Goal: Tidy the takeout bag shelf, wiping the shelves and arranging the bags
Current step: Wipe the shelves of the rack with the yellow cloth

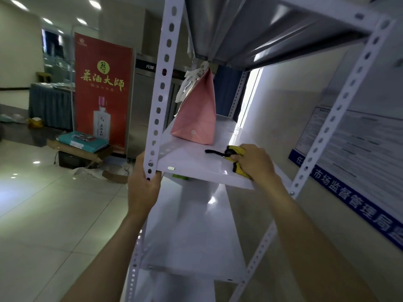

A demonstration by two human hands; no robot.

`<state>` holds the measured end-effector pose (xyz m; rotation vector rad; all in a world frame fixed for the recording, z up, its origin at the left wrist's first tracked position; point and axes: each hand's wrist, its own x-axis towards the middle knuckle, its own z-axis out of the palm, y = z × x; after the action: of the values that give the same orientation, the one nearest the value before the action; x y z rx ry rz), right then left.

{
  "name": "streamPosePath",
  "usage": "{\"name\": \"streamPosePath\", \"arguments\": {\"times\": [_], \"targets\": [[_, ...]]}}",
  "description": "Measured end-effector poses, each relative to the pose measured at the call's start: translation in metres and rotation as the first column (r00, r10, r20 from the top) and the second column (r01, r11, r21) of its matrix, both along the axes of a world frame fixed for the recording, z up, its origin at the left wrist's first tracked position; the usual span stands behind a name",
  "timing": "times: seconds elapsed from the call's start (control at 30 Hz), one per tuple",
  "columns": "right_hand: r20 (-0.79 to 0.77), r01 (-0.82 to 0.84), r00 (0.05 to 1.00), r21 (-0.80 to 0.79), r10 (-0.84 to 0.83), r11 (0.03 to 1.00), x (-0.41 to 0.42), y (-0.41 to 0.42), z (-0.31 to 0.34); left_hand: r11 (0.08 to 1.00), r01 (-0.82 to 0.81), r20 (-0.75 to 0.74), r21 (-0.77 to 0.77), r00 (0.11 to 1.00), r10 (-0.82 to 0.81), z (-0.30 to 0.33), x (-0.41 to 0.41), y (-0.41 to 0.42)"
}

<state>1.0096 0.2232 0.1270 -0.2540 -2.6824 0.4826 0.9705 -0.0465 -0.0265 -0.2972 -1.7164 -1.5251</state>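
A white metal shelf unit with perforated posts fills the view. On its middle shelf point(196, 162) a pink paper takeout bag point(197, 118) with white twisted handles stands upright toward the far end. My right hand point(255, 162) presses a yellow and black cloth point(234, 155) onto that shelf near its front right edge. My left hand point(142, 186) grips the front left post point(158, 94) just below the shelf's corner. A lower shelf point(196, 236) shows beneath, bare where visible.
The underside of the upper shelf point(272, 29) hangs overhead. A wall with a blue and white notice board point(359, 166) is on the right. A red banner point(102, 94), boxes point(82, 142) and paper scraps lie on the tiled floor to the left.
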Motion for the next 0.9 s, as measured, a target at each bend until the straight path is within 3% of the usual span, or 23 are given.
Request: {"name": "streamPosePath", "arguments": {"times": [0.17,0.4,0.63,0.9], "targets": [[0.014,0.169,0.985,0.083,-0.171,0.982,0.011,0.052,-0.001,1.000,-0.018,0.037,-0.006,0.999,0.019,0.000,0.001,0.002],[-0.062,0.221,0.975,0.114,-0.215,0.969,0.007,0.032,-0.011,0.999,-0.032,0.085,0.042,0.996,0.028,-0.002,-0.001,0.006],[-0.068,-0.007,0.998,0.124,0.016,0.992,-0.010,-0.053,-0.010,0.999,0.002,0.033,0.043,0.999,-0.004,-0.002,-0.001,0.005],[-0.120,-0.254,0.956,0.114,0.267,0.960,-0.027,-0.133,-0.013,1.000,-0.003,-0.009,0.019,1.000,0.003,-0.006,-0.006,0.004]]}}
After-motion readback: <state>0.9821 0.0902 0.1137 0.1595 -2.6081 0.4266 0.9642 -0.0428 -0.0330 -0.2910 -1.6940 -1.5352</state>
